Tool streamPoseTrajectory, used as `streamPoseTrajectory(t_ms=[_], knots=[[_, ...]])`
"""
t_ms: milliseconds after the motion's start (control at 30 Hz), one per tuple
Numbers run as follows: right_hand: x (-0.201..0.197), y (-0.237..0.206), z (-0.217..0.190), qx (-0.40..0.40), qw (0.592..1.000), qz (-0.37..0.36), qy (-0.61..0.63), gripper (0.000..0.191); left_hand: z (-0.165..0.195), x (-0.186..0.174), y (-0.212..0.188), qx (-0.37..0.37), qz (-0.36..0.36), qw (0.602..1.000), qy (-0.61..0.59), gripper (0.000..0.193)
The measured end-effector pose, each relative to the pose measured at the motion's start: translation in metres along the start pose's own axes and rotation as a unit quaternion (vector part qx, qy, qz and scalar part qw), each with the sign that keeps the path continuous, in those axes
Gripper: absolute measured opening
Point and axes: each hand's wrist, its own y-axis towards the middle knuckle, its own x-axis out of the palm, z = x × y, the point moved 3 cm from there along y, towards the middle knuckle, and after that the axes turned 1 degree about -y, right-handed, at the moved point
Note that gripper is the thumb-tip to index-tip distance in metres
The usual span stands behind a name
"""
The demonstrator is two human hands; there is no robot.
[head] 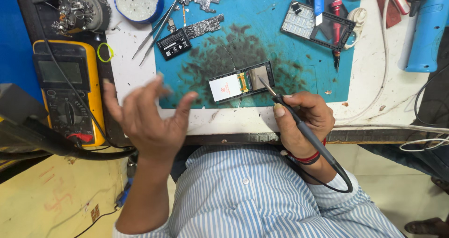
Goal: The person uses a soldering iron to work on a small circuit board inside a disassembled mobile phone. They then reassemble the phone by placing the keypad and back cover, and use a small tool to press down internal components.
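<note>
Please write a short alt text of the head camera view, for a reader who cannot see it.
A person's right hand holds a soldering iron, its tip at a small phone display module on a blue work mat. The left hand is raised open, holding nothing, beside a yellow multimeter.

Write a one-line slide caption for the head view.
Right hand holds a soldering iron to a small phone assembly on a blue mat; left hand hovers open.
</note>
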Motion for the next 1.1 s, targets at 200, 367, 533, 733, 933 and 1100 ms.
streamPoseTrajectory(t_ms=[200, 367, 533, 733, 933, 1100], knots=[[0.012, 0.012, -0.004, 0.023, 0.999, -0.024, -0.035, 0.019, -0.004, 0.003, 0.01, 0.024, -0.054, 0.998, 0.017, 0.04], [0.028, 0.026, -0.01, -0.049, 0.99, -0.06, -0.117, 0.018, 0.011, 0.023, 0.019, 0.145, -0.105, 0.977, -0.114, 0.028], [0.038, 0.04, -0.01, -0.039, 0.989, -0.063, -0.13, 0.018, 0.015, 0.047, 0.038, 0.207, -0.103, 0.968, -0.1, 0.025], [0.04, 0.055, -0.004, -0.031, 0.991, -0.072, -0.106, 0.017, 0.013, 0.063, 0.047, 0.206, -0.085, 0.97, -0.093, 0.023], [0.042, 0.062, 0.001, -0.029, 0.99, -0.083, -0.11, 0.016, 0.009, 0.073, 0.046, 0.2, -0.097, 0.971, -0.087, 0.029], [0.042, 0.064, 0.003, -0.027, 0.99, -0.082, -0.108, 0.016, 0.008, 0.078, 0.046, 0.196, -0.094, 0.973, -0.075, 0.031]])
